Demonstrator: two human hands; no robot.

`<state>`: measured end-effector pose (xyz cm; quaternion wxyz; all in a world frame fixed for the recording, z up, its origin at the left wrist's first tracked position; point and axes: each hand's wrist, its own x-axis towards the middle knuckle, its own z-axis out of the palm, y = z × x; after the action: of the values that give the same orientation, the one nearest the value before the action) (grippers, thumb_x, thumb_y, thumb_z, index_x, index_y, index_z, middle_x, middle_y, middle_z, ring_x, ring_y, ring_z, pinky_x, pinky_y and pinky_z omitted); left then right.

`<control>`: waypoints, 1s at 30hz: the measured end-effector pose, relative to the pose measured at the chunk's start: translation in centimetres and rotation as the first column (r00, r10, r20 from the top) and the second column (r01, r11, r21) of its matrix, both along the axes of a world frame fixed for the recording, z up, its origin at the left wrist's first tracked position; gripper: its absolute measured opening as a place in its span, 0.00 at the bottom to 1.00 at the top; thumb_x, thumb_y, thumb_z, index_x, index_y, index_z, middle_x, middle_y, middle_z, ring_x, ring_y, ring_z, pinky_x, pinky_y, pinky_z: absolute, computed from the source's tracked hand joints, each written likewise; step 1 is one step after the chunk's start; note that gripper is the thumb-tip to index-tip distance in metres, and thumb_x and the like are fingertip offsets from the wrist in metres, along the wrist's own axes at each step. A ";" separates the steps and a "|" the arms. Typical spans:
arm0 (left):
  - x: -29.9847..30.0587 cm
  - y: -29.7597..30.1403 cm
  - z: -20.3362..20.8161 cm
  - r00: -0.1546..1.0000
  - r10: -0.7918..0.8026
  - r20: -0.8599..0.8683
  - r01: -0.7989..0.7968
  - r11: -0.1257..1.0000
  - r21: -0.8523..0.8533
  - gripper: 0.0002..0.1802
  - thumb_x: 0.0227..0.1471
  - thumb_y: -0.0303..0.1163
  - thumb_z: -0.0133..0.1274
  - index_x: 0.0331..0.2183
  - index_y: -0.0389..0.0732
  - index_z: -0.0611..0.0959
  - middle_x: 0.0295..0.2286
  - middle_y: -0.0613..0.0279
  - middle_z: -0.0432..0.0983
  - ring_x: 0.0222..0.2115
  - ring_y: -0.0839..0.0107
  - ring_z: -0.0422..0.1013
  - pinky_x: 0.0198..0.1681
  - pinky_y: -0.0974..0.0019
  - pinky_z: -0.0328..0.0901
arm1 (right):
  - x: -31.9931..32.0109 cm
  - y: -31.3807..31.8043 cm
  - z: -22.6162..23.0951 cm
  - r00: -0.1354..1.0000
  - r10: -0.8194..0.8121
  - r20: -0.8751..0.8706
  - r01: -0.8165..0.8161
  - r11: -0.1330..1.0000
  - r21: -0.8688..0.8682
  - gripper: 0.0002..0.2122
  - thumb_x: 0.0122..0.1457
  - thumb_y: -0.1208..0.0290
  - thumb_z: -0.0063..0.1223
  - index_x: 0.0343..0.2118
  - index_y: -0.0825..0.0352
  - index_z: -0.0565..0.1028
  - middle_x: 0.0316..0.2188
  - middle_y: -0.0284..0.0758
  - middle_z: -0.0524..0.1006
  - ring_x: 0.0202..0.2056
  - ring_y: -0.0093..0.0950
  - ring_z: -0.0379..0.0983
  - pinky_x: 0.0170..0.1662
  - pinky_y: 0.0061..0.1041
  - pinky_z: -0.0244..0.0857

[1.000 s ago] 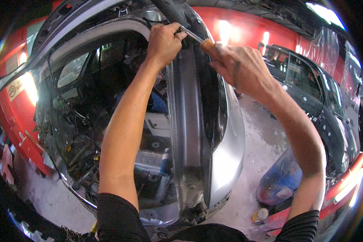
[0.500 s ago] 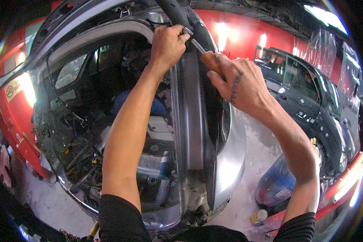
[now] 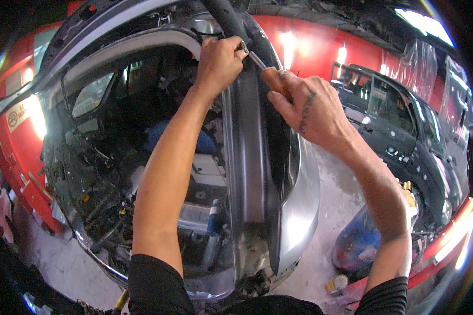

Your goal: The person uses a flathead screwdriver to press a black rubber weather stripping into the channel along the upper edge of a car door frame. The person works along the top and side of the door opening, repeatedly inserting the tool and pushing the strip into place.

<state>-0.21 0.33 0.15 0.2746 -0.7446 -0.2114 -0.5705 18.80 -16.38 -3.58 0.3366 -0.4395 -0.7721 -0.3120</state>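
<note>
My right hand (image 3: 312, 107) is wrapped round the orange-brown handle of a screwdriver (image 3: 257, 60). The metal shaft points up and left, its tip at or very near a small metal piece (image 3: 242, 46) whose kind I cannot make out. That piece is pinched between the thumb and fingers of my left hand (image 3: 219, 64). Both hands are over the upper end of a grey metal pillar (image 3: 250, 157) of a stripped car body, close to a dark strut (image 3: 227, 18) rising toward the raised panel above.
Left of the pillar opens the car's bare interior, with a blue bottle (image 3: 213, 218) and loose wires. A silver body panel (image 3: 299, 226) curves along the right. Beyond it stand a blue cylinder (image 3: 358, 239), a can (image 3: 337, 283) on the floor and a dark car (image 3: 391, 126).
The screwdriver's tip and the small metal piece have come closer together. My left hand has shifted slightly downward; my right hand has moved very slightly left.
</note>
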 end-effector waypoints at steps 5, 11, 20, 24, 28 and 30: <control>0.0 0.0 0.0 1.000 0.003 0.011 -0.004 1.000 0.010 0.06 0.49 0.29 0.60 0.30 0.37 0.85 0.24 0.44 0.79 0.29 0.43 0.77 0.35 0.49 0.69 | -0.5 0.6 -0.4 0.992 0.085 -0.094 -0.084 0.996 0.018 0.15 0.63 0.61 0.57 0.41 0.71 0.78 0.20 0.51 0.77 0.27 0.53 0.78 0.35 0.47 0.70; 0.3 0.2 -0.1 0.999 -0.015 0.037 0.016 1.000 -0.008 0.06 0.50 0.28 0.60 0.30 0.37 0.86 0.25 0.44 0.81 0.28 0.46 0.78 0.36 0.51 0.70 | -1.2 0.6 -0.9 0.978 0.153 -0.140 -0.146 0.987 0.060 0.17 0.62 0.61 0.57 0.43 0.72 0.78 0.22 0.53 0.77 0.29 0.53 0.79 0.35 0.45 0.71; 0.0 0.8 0.1 1.000 -0.023 -0.012 0.022 1.000 -0.021 0.09 0.50 0.32 0.65 0.27 0.36 0.85 0.23 0.45 0.80 0.25 0.48 0.78 0.30 0.52 0.69 | -3.2 4.0 -1.1 0.872 0.283 -0.400 -0.326 0.945 -0.041 0.18 0.61 0.61 0.59 0.44 0.73 0.77 0.23 0.50 0.78 0.27 0.39 0.82 0.34 0.39 0.72; 0.3 1.2 0.1 0.999 -0.038 0.008 0.038 0.999 0.020 0.10 0.50 0.33 0.65 0.27 0.36 0.85 0.23 0.45 0.80 0.26 0.46 0.78 0.33 0.51 0.69 | -3.0 3.3 -0.5 0.940 0.191 -0.283 -0.222 0.972 -0.080 0.17 0.60 0.64 0.58 0.45 0.72 0.76 0.27 0.48 0.79 0.30 0.39 0.80 0.37 0.41 0.72; 0.1 1.0 -0.1 0.999 0.000 0.041 -0.003 0.996 0.086 0.11 0.50 0.34 0.63 0.29 0.36 0.85 0.23 0.44 0.79 0.27 0.43 0.77 0.36 0.50 0.69 | -1.5 1.3 3.6 0.989 0.149 0.010 -0.143 0.967 -0.211 0.15 0.58 0.66 0.56 0.45 0.68 0.77 0.35 0.48 0.81 0.39 0.49 0.81 0.45 0.46 0.75; -0.3 0.7 -0.2 0.999 -0.013 0.038 0.010 0.997 0.072 0.12 0.51 0.36 0.63 0.30 0.34 0.85 0.23 0.43 0.79 0.26 0.42 0.76 0.36 0.50 0.69 | -0.6 1.1 5.6 0.998 0.049 -0.029 -0.056 0.917 -0.395 0.15 0.60 0.67 0.56 0.49 0.64 0.78 0.35 0.43 0.81 0.37 0.42 0.82 0.42 0.44 0.76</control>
<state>-0.55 1.02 -0.01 0.2938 -0.7245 -0.1918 -0.5933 18.25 -15.33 1.99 0.2562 -0.4803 -0.8277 -0.1365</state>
